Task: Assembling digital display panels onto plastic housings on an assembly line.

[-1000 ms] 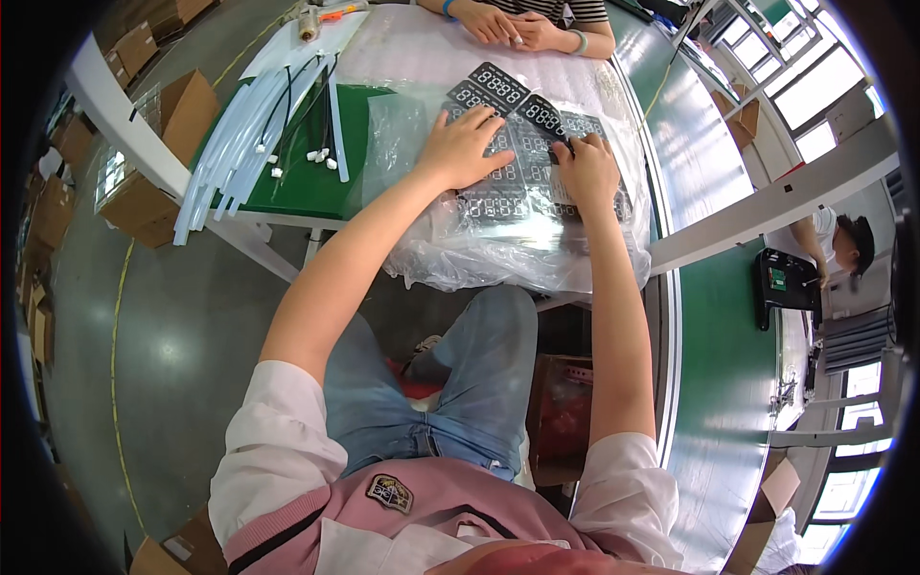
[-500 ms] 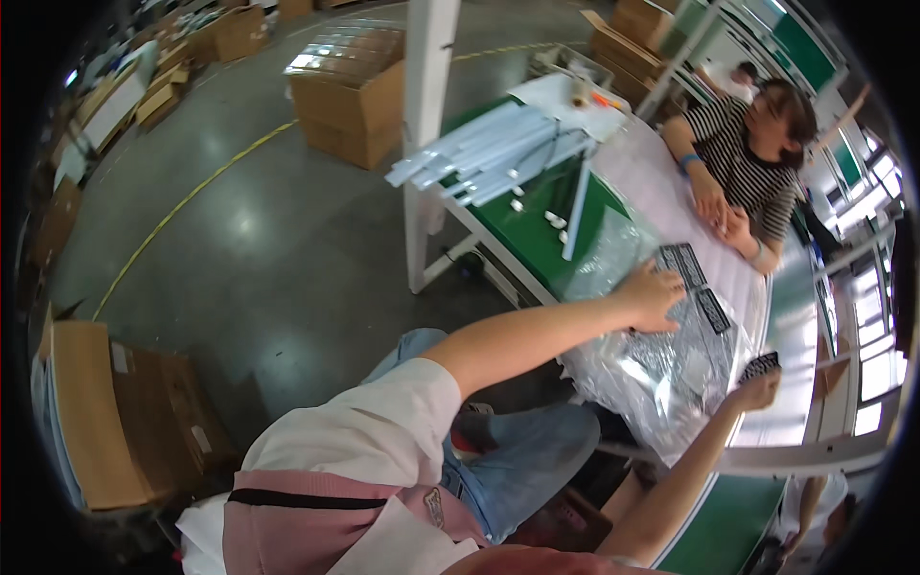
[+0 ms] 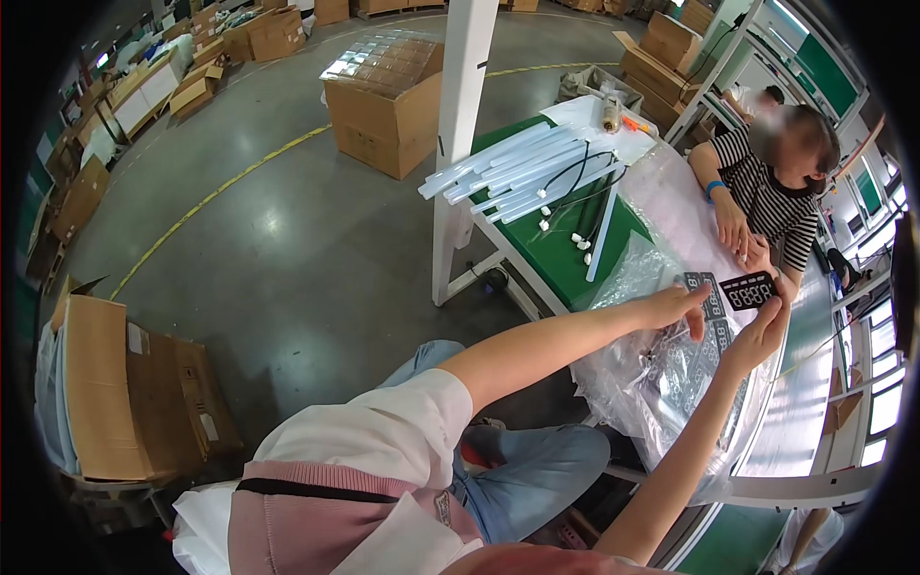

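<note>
My right hand [image 3: 761, 333] grips a small black display panel [image 3: 747, 291] with white digit-shaped segments, holding it up by its lower right corner. Just left of it is my left hand [image 3: 674, 309], its fingers apart and nothing seen in its grasp. Beyond the left fingertips, more black display panels [image 3: 706, 284] lie on crumpled clear plastic film [image 3: 632, 369]. Some of the panels seem to lie under the film, and my right forearm hides part of it.
Translucent strips [image 3: 537, 168] with dark cables and white connectors are heaped on the green table [image 3: 537, 244]. Opposite sits a person in a striped shirt [image 3: 757, 158], hands together on the table. A white post [image 3: 460, 144] rises at its left corner. Cardboard boxes [image 3: 383, 125] stand on the floor.
My right hand has brought its panel leftward and up, turning its face into view. The left hand has lifted off the film and moved slightly right, fingers spreading. The whole view has shifted.
</note>
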`<action>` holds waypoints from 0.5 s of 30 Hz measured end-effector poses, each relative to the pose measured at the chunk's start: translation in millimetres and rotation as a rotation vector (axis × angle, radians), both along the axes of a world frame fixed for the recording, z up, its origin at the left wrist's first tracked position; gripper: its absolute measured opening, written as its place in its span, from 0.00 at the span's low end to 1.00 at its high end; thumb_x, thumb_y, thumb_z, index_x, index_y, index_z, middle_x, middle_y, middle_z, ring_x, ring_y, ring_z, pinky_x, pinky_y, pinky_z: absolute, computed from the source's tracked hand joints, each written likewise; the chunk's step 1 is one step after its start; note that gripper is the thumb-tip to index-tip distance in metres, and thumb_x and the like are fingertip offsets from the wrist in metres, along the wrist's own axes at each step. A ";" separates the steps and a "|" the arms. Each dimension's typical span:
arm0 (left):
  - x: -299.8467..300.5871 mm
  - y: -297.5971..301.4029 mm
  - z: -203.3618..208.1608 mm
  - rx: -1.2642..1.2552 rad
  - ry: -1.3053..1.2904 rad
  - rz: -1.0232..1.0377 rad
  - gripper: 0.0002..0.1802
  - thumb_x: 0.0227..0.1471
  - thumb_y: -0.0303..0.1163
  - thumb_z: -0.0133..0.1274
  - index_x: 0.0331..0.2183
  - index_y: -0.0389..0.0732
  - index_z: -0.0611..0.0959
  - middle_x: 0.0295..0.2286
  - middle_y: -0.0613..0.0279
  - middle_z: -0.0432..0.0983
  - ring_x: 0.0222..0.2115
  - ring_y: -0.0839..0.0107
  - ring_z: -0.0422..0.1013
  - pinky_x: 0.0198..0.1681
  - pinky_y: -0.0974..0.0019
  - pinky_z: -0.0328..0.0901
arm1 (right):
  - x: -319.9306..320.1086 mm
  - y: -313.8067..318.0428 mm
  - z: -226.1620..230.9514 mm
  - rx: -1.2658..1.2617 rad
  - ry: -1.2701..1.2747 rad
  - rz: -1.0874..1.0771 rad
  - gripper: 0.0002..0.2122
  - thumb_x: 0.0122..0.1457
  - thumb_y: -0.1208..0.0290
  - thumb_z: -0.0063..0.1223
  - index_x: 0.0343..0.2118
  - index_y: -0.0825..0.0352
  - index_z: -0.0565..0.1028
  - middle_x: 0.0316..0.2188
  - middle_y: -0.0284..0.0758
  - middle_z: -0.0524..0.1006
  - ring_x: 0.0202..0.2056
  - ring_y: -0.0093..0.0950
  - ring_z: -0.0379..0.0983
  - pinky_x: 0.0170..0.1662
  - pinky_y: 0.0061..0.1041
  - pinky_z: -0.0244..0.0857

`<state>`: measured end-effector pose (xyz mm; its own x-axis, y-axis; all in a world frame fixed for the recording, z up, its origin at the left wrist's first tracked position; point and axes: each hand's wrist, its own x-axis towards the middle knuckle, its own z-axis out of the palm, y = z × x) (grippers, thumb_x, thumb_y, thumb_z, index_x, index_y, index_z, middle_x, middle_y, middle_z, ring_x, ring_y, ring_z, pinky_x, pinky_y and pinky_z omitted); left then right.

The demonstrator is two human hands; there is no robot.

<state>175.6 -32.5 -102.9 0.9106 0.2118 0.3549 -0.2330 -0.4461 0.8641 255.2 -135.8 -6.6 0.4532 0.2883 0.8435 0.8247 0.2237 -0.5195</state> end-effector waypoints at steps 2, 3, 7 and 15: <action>-4.2 10.6 0.3 -0.457 -0.162 -0.446 0.54 0.54 0.72 0.14 0.33 0.33 0.82 0.32 0.52 0.80 0.34 0.60 0.76 0.54 0.52 0.60 | 14.9 6.4 -23.0 -0.005 0.301 0.206 0.21 0.67 0.56 0.39 0.51 0.70 0.70 0.43 0.33 0.73 0.43 0.25 0.70 0.44 0.29 0.66; -3.2 10.8 1.9 -0.455 -0.165 -0.447 0.54 0.54 0.72 0.14 0.33 0.33 0.82 0.32 0.52 0.80 0.34 0.60 0.76 0.54 0.52 0.60 | 26.5 4.5 -39.0 -0.004 0.298 0.205 0.21 0.67 0.56 0.39 0.51 0.70 0.70 0.43 0.33 0.73 0.43 0.25 0.70 0.44 0.29 0.66; -5.9 8.7 3.8 -0.860 -0.175 -0.525 0.44 0.59 0.65 0.27 0.36 0.31 0.80 0.28 0.52 0.79 0.33 0.66 0.76 0.46 0.58 0.67 | 59.4 0.7 -91.4 -0.092 0.534 0.570 0.26 0.66 0.50 0.39 0.56 0.70 0.64 0.48 0.33 0.70 0.45 0.24 0.68 0.45 0.27 0.66; 0.7 20.0 -3.4 -1.184 -0.344 0.042 0.14 0.53 0.38 0.51 0.35 0.36 0.78 0.27 0.60 0.77 0.28 0.69 0.74 0.36 0.63 0.69 | 42.9 1.6 -80.5 -0.251 0.596 0.795 0.27 0.66 0.52 0.39 0.59 0.69 0.60 0.50 0.37 0.69 0.50 0.27 0.67 0.53 0.29 0.60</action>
